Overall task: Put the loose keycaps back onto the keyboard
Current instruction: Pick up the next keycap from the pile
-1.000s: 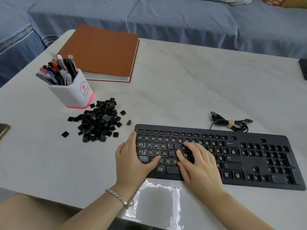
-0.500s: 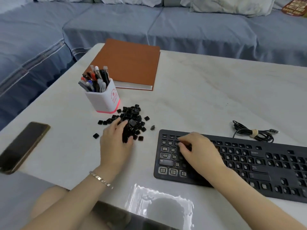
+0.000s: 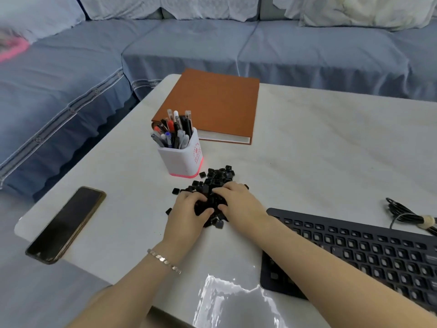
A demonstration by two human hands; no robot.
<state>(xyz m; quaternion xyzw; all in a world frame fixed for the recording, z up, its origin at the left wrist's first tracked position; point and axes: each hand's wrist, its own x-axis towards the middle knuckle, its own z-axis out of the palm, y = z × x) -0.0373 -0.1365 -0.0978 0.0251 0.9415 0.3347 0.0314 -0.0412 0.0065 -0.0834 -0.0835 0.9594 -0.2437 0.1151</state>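
Now, starting at the left, the dark flat phone (image 3: 66,223) lies near the white marble-look table's (image 3: 319,147) left edge. The left hand (image 3: 189,215), a silver link bracelet (image 3: 163,258) on its wrist, is at the near-left side of the heap of loose black plastic keycaps (image 3: 218,177), as it was half a second ago. Its fingers curl down into the caps with the thumb against the heap's near side. Whether it pinches any single cap is hidden.

Behind the heap stands the white pen pot with a pink base (image 3: 182,159), full of pens, and beyond it lies the brown hardcover notebook (image 3: 212,105). A few stray caps sit apart on the heap's left.

The right hand (image 3: 240,204) has left the keyboard, where it rested half a second ago, and now lies on the heap's right side beside the left hand. Its fingers are bent over the caps and their tips are buried, so I cannot tell if it holds one.

The black keyboard with many bare key sockets (image 3: 359,252) lies to the right, partly covered by the right forearm and cut off at the frame edge. The bundled black cable (image 3: 411,216) behind it is cut off too.
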